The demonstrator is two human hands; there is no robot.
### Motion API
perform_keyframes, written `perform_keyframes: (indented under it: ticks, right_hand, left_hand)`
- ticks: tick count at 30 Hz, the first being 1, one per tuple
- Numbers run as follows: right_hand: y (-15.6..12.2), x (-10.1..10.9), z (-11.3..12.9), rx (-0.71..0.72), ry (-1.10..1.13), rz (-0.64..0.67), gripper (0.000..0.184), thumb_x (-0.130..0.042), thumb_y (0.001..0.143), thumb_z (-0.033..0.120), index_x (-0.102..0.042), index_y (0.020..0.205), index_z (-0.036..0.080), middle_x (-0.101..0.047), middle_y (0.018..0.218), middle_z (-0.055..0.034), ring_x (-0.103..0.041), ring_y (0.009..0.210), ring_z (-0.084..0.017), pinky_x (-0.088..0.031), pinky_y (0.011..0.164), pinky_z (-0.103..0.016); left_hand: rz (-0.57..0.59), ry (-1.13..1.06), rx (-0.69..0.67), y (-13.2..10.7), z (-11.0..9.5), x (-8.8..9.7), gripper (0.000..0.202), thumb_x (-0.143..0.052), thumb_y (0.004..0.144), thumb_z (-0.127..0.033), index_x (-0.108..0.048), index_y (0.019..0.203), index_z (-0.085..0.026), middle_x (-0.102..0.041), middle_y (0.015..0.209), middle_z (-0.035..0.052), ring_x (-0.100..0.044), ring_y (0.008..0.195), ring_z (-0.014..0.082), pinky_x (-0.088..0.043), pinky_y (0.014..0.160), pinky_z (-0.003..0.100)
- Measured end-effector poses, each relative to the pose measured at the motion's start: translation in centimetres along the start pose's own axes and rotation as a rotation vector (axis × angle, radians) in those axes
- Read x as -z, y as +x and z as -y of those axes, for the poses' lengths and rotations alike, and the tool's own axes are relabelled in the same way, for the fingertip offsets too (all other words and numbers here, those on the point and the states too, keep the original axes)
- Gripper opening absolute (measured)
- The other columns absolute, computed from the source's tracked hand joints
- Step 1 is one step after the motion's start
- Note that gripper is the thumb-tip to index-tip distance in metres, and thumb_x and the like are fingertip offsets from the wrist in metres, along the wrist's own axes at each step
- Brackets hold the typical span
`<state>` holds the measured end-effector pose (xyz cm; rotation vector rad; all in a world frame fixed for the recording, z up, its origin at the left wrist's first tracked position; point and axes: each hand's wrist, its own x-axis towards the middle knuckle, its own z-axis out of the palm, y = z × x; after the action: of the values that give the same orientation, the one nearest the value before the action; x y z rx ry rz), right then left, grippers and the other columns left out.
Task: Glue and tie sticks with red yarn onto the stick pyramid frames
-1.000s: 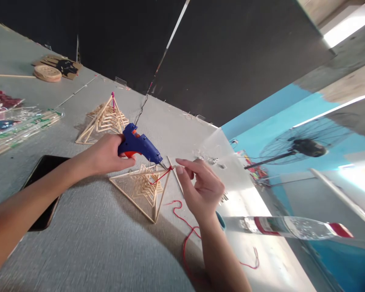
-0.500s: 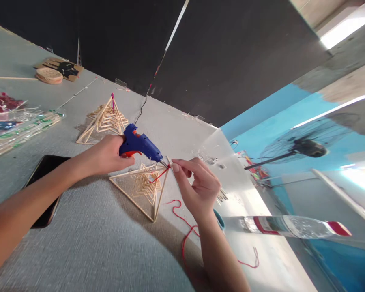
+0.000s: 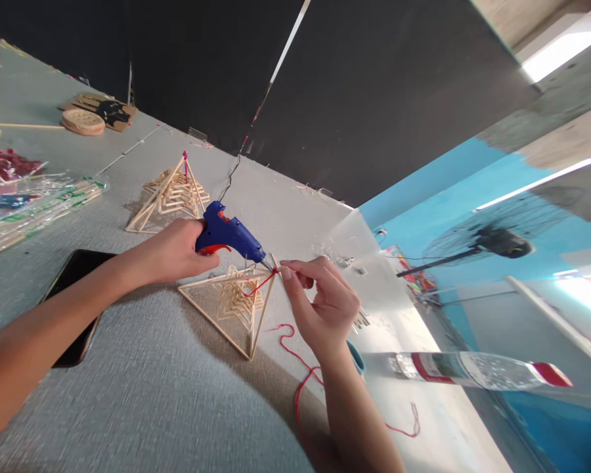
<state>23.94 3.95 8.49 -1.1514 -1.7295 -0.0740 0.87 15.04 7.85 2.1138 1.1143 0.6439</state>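
Note:
My left hand is wrapped round a blue hot-glue gun with an orange trigger, its nozzle at the top of a wooden stick pyramid on the grey table. At that same tip my right hand pinches a red string. More red string trails loose over the table beside my right forearm.
A second stick pyramid with a pink tip stands farther back. A black phone lies under my left forearm. Packs of sticks lie at the left, wooden pieces at the far corner. A clear plastic bottle lies at the right; a fan stands beyond.
The glue gun's nozzle and my right hand's pinched fingers have closed in slightly on the pyramid's tip. Otherwise nothing has moved.

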Motion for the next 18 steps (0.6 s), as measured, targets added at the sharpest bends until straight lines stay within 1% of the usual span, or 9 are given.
perform_keyframes:
  ticks: [8,18]
  right_hand:
    - [-0.04,-0.06,-0.02,-0.008,0.015,0.005,0.016,-0.069,0.092,0.010,-0.075,0.099,0.023,-0.059,0.072,0.0017,-0.050,0.066,-0.012,-0.042,0.062,-0.029]
    - [-0.16,-0.11,0.14,-0.003,0.012,-0.005,0.016,-0.068,0.092,0.010,-0.075,0.098,0.023,-0.061,0.072,0.0012,-0.051,0.065,-0.013,-0.043,0.062,-0.030]
  left_hand:
    - [0.010,0.011,0.022,0.02,-0.11,0.03,0.012,-0.062,0.073,-0.031,-0.058,0.072,-0.020,-0.046,0.056,-0.0033,-0.036,0.053,0.0127,-0.027,0.053,0.030]
    - [0.000,0.024,0.011,0.04,0.15,-0.01,0.015,-0.063,0.075,-0.032,-0.056,0.069,-0.021,-0.044,0.055,-0.0035,-0.038,0.053,0.0135,-0.029,0.055,0.030]
